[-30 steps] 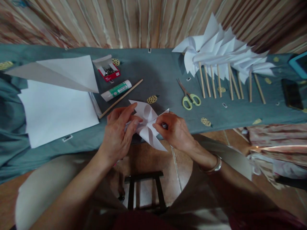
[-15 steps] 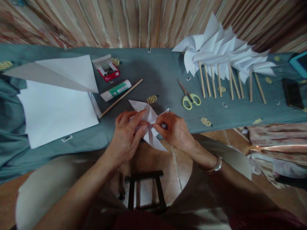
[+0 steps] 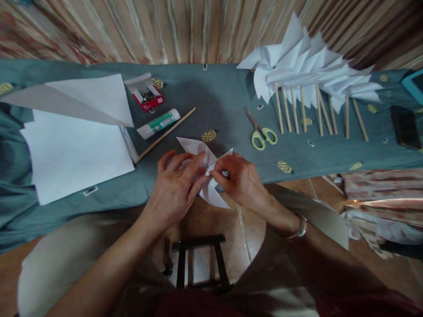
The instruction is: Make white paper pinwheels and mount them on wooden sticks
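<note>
A white paper pinwheel [image 3: 214,198] with folded blades lies at the near edge of the cloth-covered table, between my hands. My left hand [image 3: 176,180] holds its left side, fingers over the blades and thumb close to the centre. Thumb and forefinger of my right hand [image 3: 241,178] are pinched together at the pinwheel's centre. Whatever tiny piece may be between those fingertips is hidden. A bare wooden stick [image 3: 165,135] rests beyond my left hand, alongside a glue stick [image 3: 159,124].
Scissors with green handles [image 3: 263,137] lie right of centre. Finished pinwheels [image 3: 297,66] on sticks overlap at the back right, near a dark phone [image 3: 406,127]. A paper stack [image 3: 81,154] is at left. An open red box [image 3: 148,97] of small metal pieces stands behind the glue.
My left forefinger and thumb have shifted slightly right over the pinwheel's centre. The right hand keeps its pinch in nearly the same place.
</note>
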Demonstrator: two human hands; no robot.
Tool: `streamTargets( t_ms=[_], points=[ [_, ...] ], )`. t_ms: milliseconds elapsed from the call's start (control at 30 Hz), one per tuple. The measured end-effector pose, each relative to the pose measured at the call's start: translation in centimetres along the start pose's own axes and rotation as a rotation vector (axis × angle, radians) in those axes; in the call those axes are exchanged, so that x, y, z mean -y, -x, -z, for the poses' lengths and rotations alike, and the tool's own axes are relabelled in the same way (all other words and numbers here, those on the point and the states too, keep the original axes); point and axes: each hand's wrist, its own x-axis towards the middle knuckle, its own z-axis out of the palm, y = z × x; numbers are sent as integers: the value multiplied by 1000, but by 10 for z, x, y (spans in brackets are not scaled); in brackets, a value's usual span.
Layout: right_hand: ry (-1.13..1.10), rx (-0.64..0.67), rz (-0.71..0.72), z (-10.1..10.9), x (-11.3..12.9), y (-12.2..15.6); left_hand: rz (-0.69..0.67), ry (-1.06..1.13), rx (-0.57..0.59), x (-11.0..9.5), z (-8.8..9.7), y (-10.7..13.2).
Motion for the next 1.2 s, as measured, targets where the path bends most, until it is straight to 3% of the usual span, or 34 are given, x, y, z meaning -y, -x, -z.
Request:
streamTargets(
  t_ms=[167, 333, 567, 700, 900, 1033, 1200],
  points=[
    [27, -5, 37, -1, -3, 2, -62, -41, -21, 0, -1, 2],
    [88, 7, 71, 0, -5, 3, 3, -31, -5, 2, 1, 0],
    [164, -119, 227, 7, -1, 7, 50, -58, 9, 5, 0, 0],
    [122, -5, 400, 2, 0, 7, 41, -53, -37, 5, -1, 0],
    [172, 35, 417, -7, -1, 5, 82, 22, -51, 5, -6, -2],
    [156, 42, 402, -7, -2, 6, 154, 180, -112, 11, -5, -4],
    [203, 47, 417, -8, -2, 7, 192, 285, -299, 21, 8, -5]
  ],
)
